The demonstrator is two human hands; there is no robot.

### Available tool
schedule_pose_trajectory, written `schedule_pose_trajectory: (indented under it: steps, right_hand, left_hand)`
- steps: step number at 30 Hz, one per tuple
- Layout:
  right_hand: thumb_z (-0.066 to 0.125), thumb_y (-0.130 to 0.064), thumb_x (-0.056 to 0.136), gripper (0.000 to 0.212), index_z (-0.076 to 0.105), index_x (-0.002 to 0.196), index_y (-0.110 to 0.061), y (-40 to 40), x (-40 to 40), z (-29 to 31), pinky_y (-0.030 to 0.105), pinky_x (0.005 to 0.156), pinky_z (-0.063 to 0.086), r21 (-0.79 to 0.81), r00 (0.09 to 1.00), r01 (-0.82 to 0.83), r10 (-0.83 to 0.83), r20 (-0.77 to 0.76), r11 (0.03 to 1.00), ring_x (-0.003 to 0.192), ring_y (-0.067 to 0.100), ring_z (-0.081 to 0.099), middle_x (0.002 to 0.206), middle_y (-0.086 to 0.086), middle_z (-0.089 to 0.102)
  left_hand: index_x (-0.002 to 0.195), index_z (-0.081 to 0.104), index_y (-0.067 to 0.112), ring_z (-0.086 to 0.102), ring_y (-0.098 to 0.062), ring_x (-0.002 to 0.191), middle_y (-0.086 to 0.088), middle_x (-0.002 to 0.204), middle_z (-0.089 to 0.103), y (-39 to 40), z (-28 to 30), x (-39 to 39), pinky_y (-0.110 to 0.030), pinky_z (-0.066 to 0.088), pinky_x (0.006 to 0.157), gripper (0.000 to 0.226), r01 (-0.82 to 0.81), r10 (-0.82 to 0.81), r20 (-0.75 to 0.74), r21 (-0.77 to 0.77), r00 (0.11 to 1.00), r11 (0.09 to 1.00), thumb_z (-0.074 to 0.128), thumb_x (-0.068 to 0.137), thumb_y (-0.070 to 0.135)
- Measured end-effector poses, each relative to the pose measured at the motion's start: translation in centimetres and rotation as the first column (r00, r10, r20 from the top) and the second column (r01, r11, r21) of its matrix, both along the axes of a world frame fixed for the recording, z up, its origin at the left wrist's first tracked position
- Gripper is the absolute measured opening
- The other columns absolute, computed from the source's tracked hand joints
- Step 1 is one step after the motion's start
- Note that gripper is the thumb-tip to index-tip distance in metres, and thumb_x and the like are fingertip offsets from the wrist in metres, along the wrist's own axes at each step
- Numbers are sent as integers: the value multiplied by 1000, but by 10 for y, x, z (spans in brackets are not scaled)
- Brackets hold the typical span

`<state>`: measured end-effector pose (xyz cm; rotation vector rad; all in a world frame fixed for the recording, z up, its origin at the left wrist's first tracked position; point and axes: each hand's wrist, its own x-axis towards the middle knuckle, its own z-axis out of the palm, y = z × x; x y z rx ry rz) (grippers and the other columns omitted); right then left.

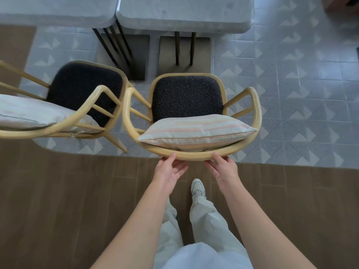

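Two chairs side by side on patterned tile, facing gray covered desk [184, 12]. Nearer chair [186, 98] sits dead ahead with striped pillow [196, 133] propped against curved back rail. Left grip [171, 169] and right grip [223, 167] both at that rail: thumbs touching wood, fingers loose and spread underneath, not wrapped. Other chair [83, 86] just beside it, armrests almost touching.

The chair [186, 94] stands before the right bench [184, 14], with a cushion [196, 133] on its seat against the back rail [194, 156]. A second chair [77, 98] stands just left of it, before the left bench [56, 10]. The left hand [169, 168] and the right hand [223, 168] touch the rail from behind.
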<state>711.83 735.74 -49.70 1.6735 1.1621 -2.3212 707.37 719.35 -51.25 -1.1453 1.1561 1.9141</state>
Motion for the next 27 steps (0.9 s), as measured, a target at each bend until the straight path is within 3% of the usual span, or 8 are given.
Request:
schedule_pose_trajectory:
  steps: [5,9,16,21,27]
  right_hand:
    - [63,-3,95,11,59,104,-9,-30,0,0,39,90,58,-17,1000,29,-29,10,999,89,22,75,109,14,71]
    - [62,-3,96,16,58,111,-6,-60,-4,-4,38,87,59,-43,999,37,-36,7,998,95,25,74,116,16,69]
    - [56,-2,99,28,51,126,2,-79,-15,-1,41,94,56,-13,999,33,-33,-6,999,99,27,70,118,18,66]
    - [55,-2,100,24,51,124,1,-80,-13,-1,42,95,56,28,999,31,-31,-12,999,95,24,70,112,14,66]
    - [54,-3,100,21,52,121,-1,-60,-3,-4,44,95,57,88,1000,5,-6,15,996,95,22,71,116,16,66]
  left_hand:
    - [125,54,6,73,-31,92,-21,113,69,-30,0,-8,-44,59,73,24,31,-31,2,-20,1000,999,56,102,10]
    - [127,53,5,72,-28,90,-18,106,69,-58,1,-18,-43,60,70,26,47,-48,-19,-54,999,997,55,103,12]
    - [142,45,4,70,-34,105,-23,125,66,-78,6,-33,-42,61,72,38,140,-141,-42,-31,989,990,51,105,12]
    - [142,43,4,71,-31,97,-23,121,66,-72,6,-28,-41,59,74,37,108,-108,-47,-8,993,994,49,105,11]
    - [143,41,3,71,-34,101,-24,124,65,-58,6,-13,-42,60,76,40,112,-111,-24,34,994,993,50,105,9]
